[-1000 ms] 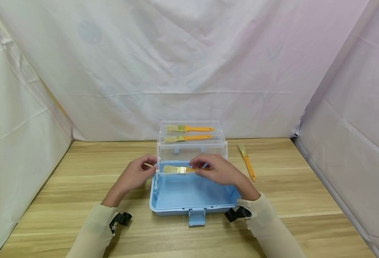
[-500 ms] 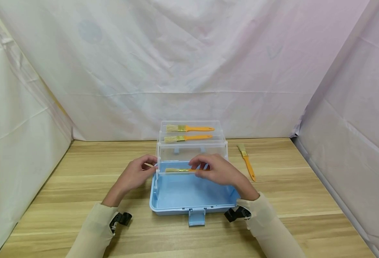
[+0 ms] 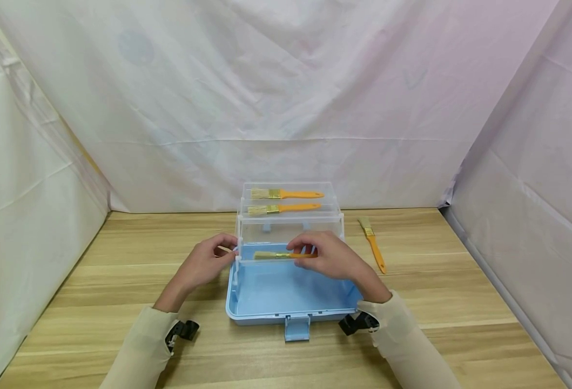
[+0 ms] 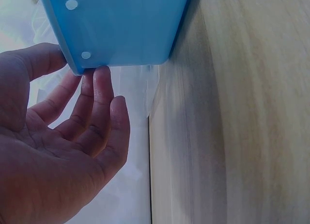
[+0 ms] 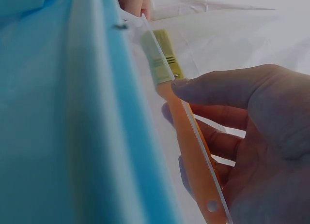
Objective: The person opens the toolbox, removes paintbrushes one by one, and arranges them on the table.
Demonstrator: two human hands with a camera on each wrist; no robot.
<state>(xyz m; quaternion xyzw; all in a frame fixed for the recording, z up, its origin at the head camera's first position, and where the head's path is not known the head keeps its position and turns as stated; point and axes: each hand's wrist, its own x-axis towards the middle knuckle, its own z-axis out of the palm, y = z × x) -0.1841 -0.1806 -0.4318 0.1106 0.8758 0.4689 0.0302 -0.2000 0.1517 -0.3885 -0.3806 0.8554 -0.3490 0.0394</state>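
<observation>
A blue toolbox (image 3: 286,292) stands unfolded on the table, with clear trays raised over its rear. My right hand (image 3: 328,256) pinches the orange handle of a paintbrush (image 3: 272,255) at the lowest clear tray (image 3: 247,261). This brush lies crosswise, bristles to the left, its flat face tipped nearly edge-on. In the right wrist view, the tray's clear wall crosses the brush (image 5: 186,132) and the thumb is at its top edge. My left hand (image 3: 208,262) holds the toolbox's rear left corner, thumb and fingertips at the blue rim (image 4: 68,50).
Two more paintbrushes, one behind (image 3: 300,194) the other (image 3: 297,207), lie in the upper clear trays. Another paintbrush (image 3: 374,246) rests on the wooden table (image 3: 436,302) right of the box. A latch (image 3: 297,328) hangs at the front. White cloth (image 3: 286,108) surrounds the table.
The brush in my right hand has turned from flat face showing to nearly edge-on and shifted slightly right. My left hand stays at the corner.
</observation>
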